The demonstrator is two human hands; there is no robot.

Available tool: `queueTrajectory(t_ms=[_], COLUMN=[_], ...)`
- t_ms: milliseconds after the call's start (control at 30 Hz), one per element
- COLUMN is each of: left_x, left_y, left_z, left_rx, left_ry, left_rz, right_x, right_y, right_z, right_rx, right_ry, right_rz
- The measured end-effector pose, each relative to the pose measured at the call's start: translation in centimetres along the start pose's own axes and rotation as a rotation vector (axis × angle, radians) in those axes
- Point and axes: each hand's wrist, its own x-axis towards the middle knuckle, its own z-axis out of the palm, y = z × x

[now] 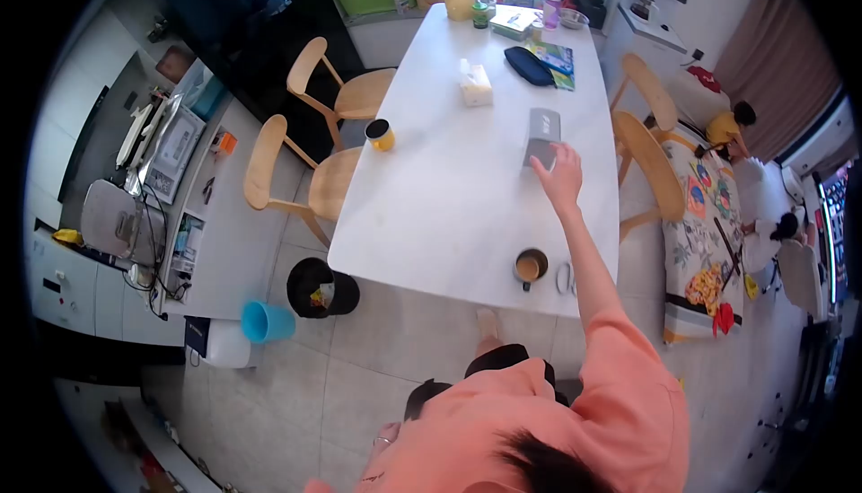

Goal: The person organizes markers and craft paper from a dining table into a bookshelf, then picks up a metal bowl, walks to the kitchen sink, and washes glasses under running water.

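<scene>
My right hand reaches over the white table, its fingers apart at the near end of a grey box. The fingertips overlap the box's near edge; whether they touch it is hard to tell. Low in the view, my left hand hangs beside my body, with its fingers mostly hidden. Nearer to me on the table, a dark mug with a brown drink stands left of my right forearm, and a pair of glasses or a similar looped item lies beside it.
A yellow cup, a tissue pack and a dark pouch are on the table. Wooden chairs flank it. A black bin and a blue bucket stand on the floor. Two people are at the far right.
</scene>
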Motion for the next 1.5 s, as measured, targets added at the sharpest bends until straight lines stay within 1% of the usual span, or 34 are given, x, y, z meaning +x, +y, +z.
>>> queueTrajectory(t_ms=[33, 67, 100, 167, 233, 300, 367, 400, 467, 500, 567, 600, 667, 733, 767, 833, 867, 933, 967, 1000, 1033, 1067, 1100, 1167, 1200, 1267, 1300, 1367, 1400, 1433, 1467, 1500], left_x=[-1.3, -2.7, -2.9, -6.7, -5.7, -5.2, -4.3, -4.4, -4.1, -4.3, -5.4, -4.7, -7.4, -7.0, -10.2, -14.3, -16.6, -20.8, -22.1, -22.2, -22.2, -22.1, -21.6, -20.7, -20.3, -20.1, -20.4, -20.9, -20.7, -20.6, -20.5, -20.4], left_y=[0.6, 3.9, 13.2, 18.4, 22.0, 23.2, 24.1, 24.5, 26.4, 27.3, 29.9, 30.4, 35.0, 37.8, 41.2, 46.5, 49.0, 53.0, 54.5, 55.4, 55.9, 55.9, 55.7, 55.4, 55.4, 55.0, 54.9, 54.7, 55.0, 55.0, 55.1, 55.5], left_z=[-0.4, -1.1, 0.3, -1.7, -2.6, -3.4, -3.6, -4.0, -5.3, -6.2, -7.5, -7.9, -9.6, -10.1, -10.8, -11.2, -11.5, -11.8, -11.6, -10.9, -10.3, -9.8, -9.6, -8.7, -8.3, -7.2, -7.2, -8.1, -8.2, -8.4, -8.8, -9.2], left_rx=[-0.058, -0.224, -0.422, -0.514, -0.526, -0.509, -0.354, -0.347, -0.054, -0.046, 0.088, 0.037, 0.094, 0.137, 0.186, 0.195, 0.223, 0.221, 0.212, 0.218, 0.211, 0.205, 0.220, 0.122, 0.131, -0.047, -0.040, 0.112, 0.011, 0.024, 0.038, 0.050], left_ry=[0.005, 0.021, -0.003, 0.035, 0.060, 0.067, 0.069, 0.062, 0.100, 0.094, 0.160, 0.165, 0.189, 0.359, 0.405, 0.519, 0.582, 0.582, 0.582, 0.558, 0.523, 0.487, 0.461, 0.401, 0.371, 0.393, 0.363, 0.439, 0.424, 0.400, 0.487, 0.580], left_rz=[0.007, 0.035, 0.077, 0.093, 0.151, 0.197, 0.305, 0.301, 0.368, 0.373, 0.521, 0.538, 0.693, 0.988, 1.069, 1.248, 1.363, 1.558, 1.648, 1.633, 1.686, 1.748, 1.757, 1.804, 1.815, 1.891, 1.900, 1.769, 1.740, 1.744, 1.711, 1.683], right_x=[-0.2, -0.7, 9.8, 9.6, 11.0, 11.5, 12.0, 11.9, 11.7, 11.1, 9.6, 8.6, 5.8, 2.6, 0.8, -2.8, -4.6, -7.6, -8.7, -10.0, -11.2, -12.1, -12.4, -13.0, -13.2, -14.0, -14.4, -15.1, -15.5, -16.2, -17.0, -17.6], right_y=[-0.2, -0.7, -0.2, -2.8, -1.8, -0.2, 0.6, 1.1, 1.5, 1.3, -0.3, -1.1, -3.0, -5.7, -7.4, -11.4, -12.9, -15.7, -17.1, -18.4, -19.2, -19.4, -19.7, -20.0, -20.1, -20.2, -20.1, -19.7, -19.0, -18.0, -17.1, -15.9], right_z=[1.2, 2.3, 0.7, 1.9, 4.3, 4.9, 4.5, 4.3, 3.4, 2.9, 0.5, -0.5, -2.2, -3.3, -3.7, -4.0, -3.9, -3.7, -3.5, -3.3, -3.1, -3.0, -3.0, -3.7, -4.1, -4.8, -5.2, -6.0, -6.5, -7.1, -7.8, -8.4], right_rx=[-0.171, -0.342, -0.380, -0.576, -0.570, -0.582, -0.480, -0.486, -0.481, -0.486, -0.311, -0.318, -0.042, 0.144, 0.140, 0.262, 0.262, 0.204, 0.200, 0.211, 0.225, 0.174, 0.170, 0.137, 0.125, 0.087, 0.075, 0.141, 0.135, 0.130, 0.128, 0.128], right_ry=[0.165, 0.330, 0.375, 0.200, 0.240, 0.276, 0.035, 0.034, 0.006, 0.012, 0.038, 0.050, 0.025, -0.081, -0.088, -0.094, -0.110, -0.128, -0.136, -0.136, -0.135, -0.128, -0.113, -0.065, -0.050, -0.087, -0.073, -0.007, 0.009, 0.001, -0.009, 0.003], right_rz=[-0.013, -0.026, -0.112, 0.236, 0.250, 0.296, 0.422, 0.430, 0.274, 0.281, 0.197, 0.198, 0.107, 0.130, 0.138, -0.001, 0.020, -0.127, -0.108, -0.148, -0.181, -0.158, -0.136, -0.178, -0.157, -0.179, -0.159, -0.146, -0.130, -0.067, -0.006, 0.005])
